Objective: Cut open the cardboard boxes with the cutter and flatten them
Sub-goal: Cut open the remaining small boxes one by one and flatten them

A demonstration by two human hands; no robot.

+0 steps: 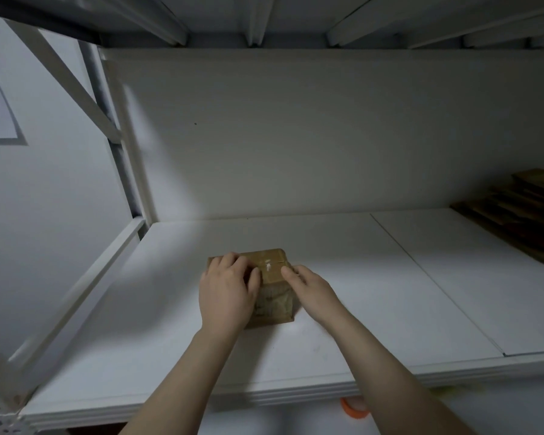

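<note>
Spanning the rack, the white shelf (pixel 374 309) lies bare left and right of the work, out to its front edge, with a stack of flattened cardboard (pixel 515 215) well apart at its far right end. Mid-shelf stands the small taped cardboard box (pixel 274 296). The hands clamp it: left hand (pixel 226 293) curled over its left top edge, right hand (pixel 311 290) pinching its right top edge.

L hand (pixel 226 293) & R hand (pixel 311 290), palms down, fingers curled on opp. sides of box (pixel 272 262); bare forearms extended fwd.
</note>
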